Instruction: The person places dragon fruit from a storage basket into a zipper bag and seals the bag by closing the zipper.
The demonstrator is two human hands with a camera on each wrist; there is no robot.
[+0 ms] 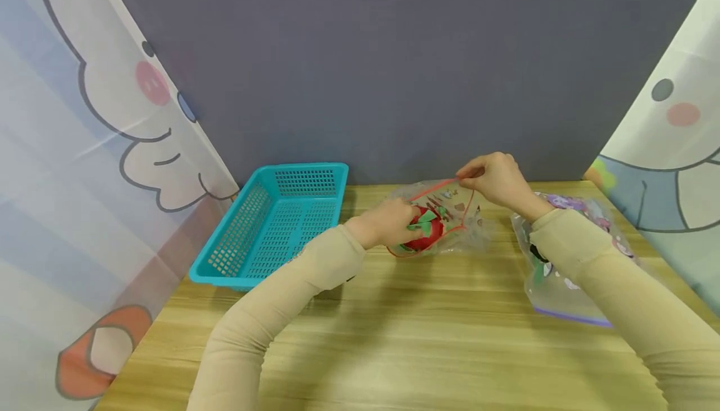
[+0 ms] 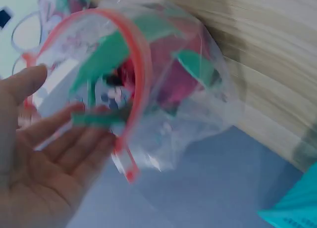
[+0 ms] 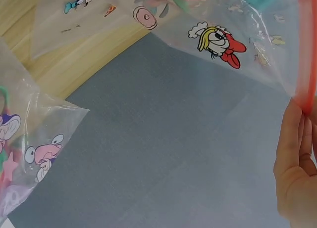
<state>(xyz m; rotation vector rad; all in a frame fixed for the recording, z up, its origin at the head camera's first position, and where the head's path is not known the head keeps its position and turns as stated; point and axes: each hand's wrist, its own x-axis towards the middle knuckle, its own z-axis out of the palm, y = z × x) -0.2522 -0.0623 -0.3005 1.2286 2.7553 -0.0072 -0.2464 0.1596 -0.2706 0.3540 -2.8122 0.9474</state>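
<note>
The wooden counter (image 1: pixel 394 336) stands before a grey wall, with cartoon curtains on both sides. The near part of it is bare wood, so there is open room here for moving the arms; the front edge is not in view.

Further in, the left hand (image 1: pixel 388 223) pushes a red and green toy (image 1: pixel 423 228) into the mouth of a clear zip bag (image 1: pixel 450 220). From the left wrist view its fingers (image 2: pixel 74 139) look rather straight and relaxed at the bag's red rim, not closed round anything. The right hand (image 1: pixel 495 178) pinches the upper red zip strip (image 3: pixel 307 65) and lifts it, so the mouth stays wide.

The bag seems thin, soft and light, probably slippery, and it folds easily; I think the stiffer zip strip is the best place to hold it. The toy looks soft and not fragile.

To the right, under the right forearm, a second zip bag (image 1: pixel 562 286) with a purple strip lies flat, near the counter's right edge. To the left, a turquoise basket (image 1: pixel 270 230) sits well apart from the bag, its far end close to the wall.
</note>
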